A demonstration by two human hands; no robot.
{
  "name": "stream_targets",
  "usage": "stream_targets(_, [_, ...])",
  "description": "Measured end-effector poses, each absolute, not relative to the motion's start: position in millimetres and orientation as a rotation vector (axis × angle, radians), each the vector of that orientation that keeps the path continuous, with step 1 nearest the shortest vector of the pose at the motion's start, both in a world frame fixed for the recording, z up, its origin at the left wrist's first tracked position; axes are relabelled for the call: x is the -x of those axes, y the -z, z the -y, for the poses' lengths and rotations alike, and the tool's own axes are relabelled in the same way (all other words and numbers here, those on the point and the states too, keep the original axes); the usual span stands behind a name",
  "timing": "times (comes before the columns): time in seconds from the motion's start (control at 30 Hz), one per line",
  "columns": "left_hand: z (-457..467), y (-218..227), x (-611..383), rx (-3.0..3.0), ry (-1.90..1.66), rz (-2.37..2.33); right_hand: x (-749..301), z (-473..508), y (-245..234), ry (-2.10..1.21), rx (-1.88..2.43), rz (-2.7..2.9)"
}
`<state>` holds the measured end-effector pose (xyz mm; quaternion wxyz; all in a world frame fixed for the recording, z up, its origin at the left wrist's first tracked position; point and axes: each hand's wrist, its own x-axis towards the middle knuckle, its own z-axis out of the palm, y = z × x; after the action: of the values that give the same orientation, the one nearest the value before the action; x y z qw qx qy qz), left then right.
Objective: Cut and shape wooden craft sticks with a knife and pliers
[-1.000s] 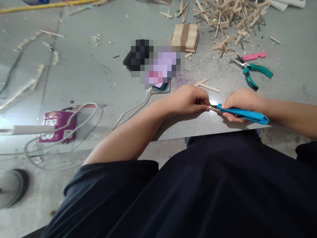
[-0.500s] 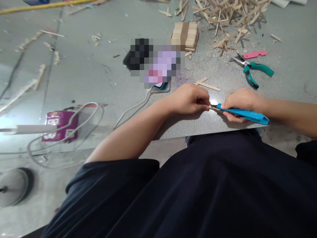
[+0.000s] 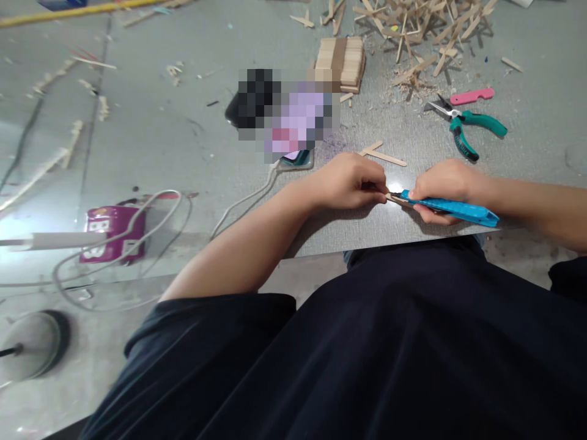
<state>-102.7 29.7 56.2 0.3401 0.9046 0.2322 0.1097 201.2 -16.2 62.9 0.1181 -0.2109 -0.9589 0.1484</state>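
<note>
The left hand (image 3: 355,180) is closed in a fingertip pinch on a thin wooden stick (image 3: 389,197), and the right hand (image 3: 443,186) is wrapped around a blue cutter (image 3: 458,209). The stick lies low between the two, near the front edge of the worktop (image 3: 192,159), its free part running toward the right hand's fingers. The cutter's dark tip meets it just beside the left fingertips; whether it bites into the wood is too small to tell. Pinching so near the tip probably steadies a piece this slim, which would flex if held farther off. The right thumb lies along the cutter's front, likely for fine control, and working close to the body seems to suit both forearms.

Beyond the hands, two loose sticks (image 3: 389,159) meet at an angle. The pliers (image 3: 477,122) lie with handles spread toward the right hand, perhaps for an easy reach, and a pink tool (image 3: 472,96) lies just behind them. Farther back, a banded bundle (image 3: 352,58) sits squared up, the band presumably there to hold its sticks together, near a tangled pile (image 3: 422,24).
</note>
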Motion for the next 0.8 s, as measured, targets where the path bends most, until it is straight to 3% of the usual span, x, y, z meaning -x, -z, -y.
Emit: stream_targets(0.8, [-30.2, -54.6, 102.3, -2.331, -0.287, -0.605, -203.0, 15.3, -66.9, -0.393, 0.586, 2.849])
